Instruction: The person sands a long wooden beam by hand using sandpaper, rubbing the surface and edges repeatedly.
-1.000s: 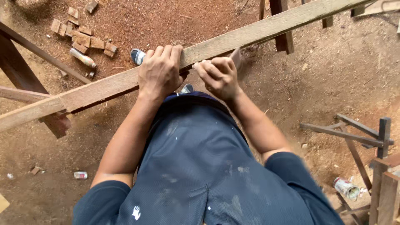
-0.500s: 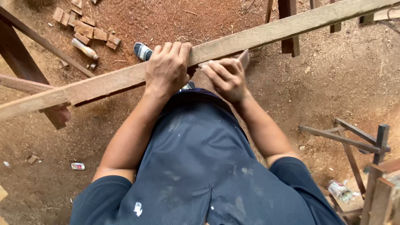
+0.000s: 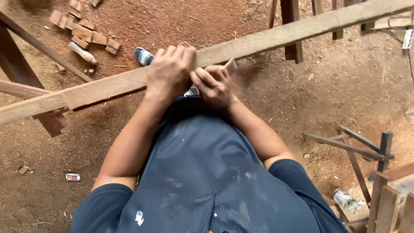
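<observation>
On the rough plank [image 3: 258, 41], both hands.

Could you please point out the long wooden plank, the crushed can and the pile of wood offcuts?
long wooden plank [image 3: 108, 88]: head view, bare top face.
crushed can [image 3: 346, 200]: head view, its side.
pile of wood offcuts [image 3: 88, 36]: head view, middle block.

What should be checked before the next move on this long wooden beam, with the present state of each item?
1. Left hand gripping the long wooden beam: ok, fingers wrapped over its top.
2. Right hand holds a small flat piece against the beam: ok, though what the piece is, cannot tell.
3. Beam supported at both ends: cannot tell, the ends are out of frame.
4. Footing on the dirt floor: one shoe shows beyond the beam; the other, cannot tell.
5. Wood offcuts away from the hands: ok.
</observation>
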